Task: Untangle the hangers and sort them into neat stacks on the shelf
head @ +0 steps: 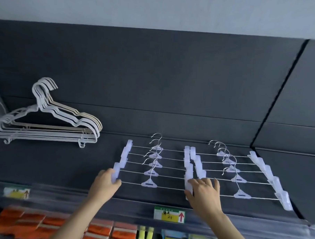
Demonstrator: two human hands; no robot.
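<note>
Front hanger [149, 183] of the left stack lies near the shelf [60, 169] edge, its bar running left to right between my hands. My left hand [105, 184] clasps its left clip. My right hand [204, 192] covers its right clip, fingers spread toward the right stack [241, 170]; I cannot tell whether it pinches.

Dark grey shelf [57, 162]: matt, smooth board with faint seams.
Clip hangers [151, 172]: thin bright metal rods and hooks, glossy; end clips and centre tabs of translucent pale plastic.
White and beige curved hangers [63, 118]: smooth coated finish, low sheen.
Shelf-edge strip [77, 193]: clear glossy plastic.
Green-and-yellow price label [169, 214]: paper.
</note>
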